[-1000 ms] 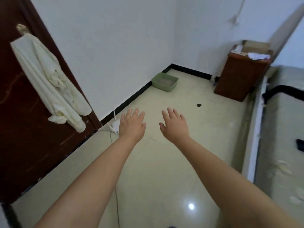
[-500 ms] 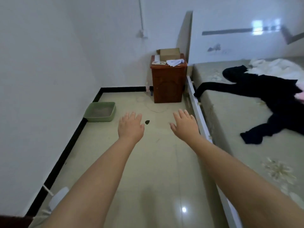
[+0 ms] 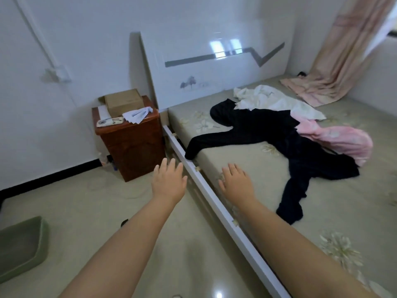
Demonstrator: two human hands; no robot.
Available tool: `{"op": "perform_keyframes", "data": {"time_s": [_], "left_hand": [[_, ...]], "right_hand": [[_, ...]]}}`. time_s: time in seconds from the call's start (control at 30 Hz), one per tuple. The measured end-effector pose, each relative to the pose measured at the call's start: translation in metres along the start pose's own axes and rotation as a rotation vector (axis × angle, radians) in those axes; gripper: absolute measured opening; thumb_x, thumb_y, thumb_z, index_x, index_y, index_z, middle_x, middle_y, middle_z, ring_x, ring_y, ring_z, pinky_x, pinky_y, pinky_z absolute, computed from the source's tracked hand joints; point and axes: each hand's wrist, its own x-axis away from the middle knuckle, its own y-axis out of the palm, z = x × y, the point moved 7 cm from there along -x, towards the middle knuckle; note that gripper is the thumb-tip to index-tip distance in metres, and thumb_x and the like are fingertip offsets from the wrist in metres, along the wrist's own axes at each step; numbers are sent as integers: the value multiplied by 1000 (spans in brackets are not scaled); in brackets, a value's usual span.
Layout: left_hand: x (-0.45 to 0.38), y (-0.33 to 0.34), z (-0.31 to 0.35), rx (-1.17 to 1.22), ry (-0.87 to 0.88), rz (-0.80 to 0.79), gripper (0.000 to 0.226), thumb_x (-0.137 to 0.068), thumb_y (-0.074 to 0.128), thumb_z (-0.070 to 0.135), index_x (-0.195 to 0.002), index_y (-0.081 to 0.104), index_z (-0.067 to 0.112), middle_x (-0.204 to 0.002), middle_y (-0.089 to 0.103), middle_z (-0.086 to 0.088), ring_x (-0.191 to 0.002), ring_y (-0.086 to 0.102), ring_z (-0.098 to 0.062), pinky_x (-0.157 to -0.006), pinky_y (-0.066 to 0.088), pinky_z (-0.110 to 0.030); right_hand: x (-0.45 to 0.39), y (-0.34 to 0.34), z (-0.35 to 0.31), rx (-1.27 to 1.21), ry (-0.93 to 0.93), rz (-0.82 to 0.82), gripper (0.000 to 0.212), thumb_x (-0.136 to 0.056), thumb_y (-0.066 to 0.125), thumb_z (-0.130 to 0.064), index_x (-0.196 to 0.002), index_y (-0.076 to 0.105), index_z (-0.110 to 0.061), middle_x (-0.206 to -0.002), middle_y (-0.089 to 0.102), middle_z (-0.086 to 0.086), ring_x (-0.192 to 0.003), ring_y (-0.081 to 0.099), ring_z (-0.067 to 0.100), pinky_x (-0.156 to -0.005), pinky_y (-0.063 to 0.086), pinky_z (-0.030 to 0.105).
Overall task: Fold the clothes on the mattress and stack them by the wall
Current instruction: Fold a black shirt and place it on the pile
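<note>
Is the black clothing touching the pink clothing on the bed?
Touching. The head view shows the crumpled black garment lying over the near edge of the fluffy pink garment, with no mattress visible between them.

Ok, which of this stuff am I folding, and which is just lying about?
Part of the job:
black garment
white garment
pink garment
mattress
left hand and right hand, both empty

Just lying about:
nightstand
cardboard box
tape roll
green tray
curtain
</note>
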Motion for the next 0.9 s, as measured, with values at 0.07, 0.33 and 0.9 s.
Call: {"op": "perform_keyframes", "data": {"time_s": [0.07, 0.33, 0.9], "left_hand": [[-54, 3, 9, 1, 74, 6, 50, -97, 31, 37, -143, 26, 19, -151, 23, -4, -141, 12, -24, -113, 15, -39], [-238, 40, 93, 124, 433, -20, 49, -97, 35, 36, -141, 33, 15, -149, 31, -5, -140, 20, -24, -112, 20, -37], [-581, 198, 141, 22, 591, -281, 46, -93, 48, 27, -134, 43, 7, -141, 42, -12, -135, 31, -29, -109, 26, -39]], "right_hand": [[-32, -4, 24, -15, 101, 47, 49, -98, 30, -33, -141, 27, -11, -153, 19, 9, -142, 16, 21, -112, 16, 34], [-92, 16, 156, -127, 550, 134, 45, -93, 50, -20, -130, 45, 5, -140, 39, 24, -133, 35, 36, -107, 31, 42], [-393, 129, 295, -162, 740, -159, 50, -97, 32, -36, -143, 26, -14, -150, 26, 2, -140, 18, 18, -112, 19, 32]]}}
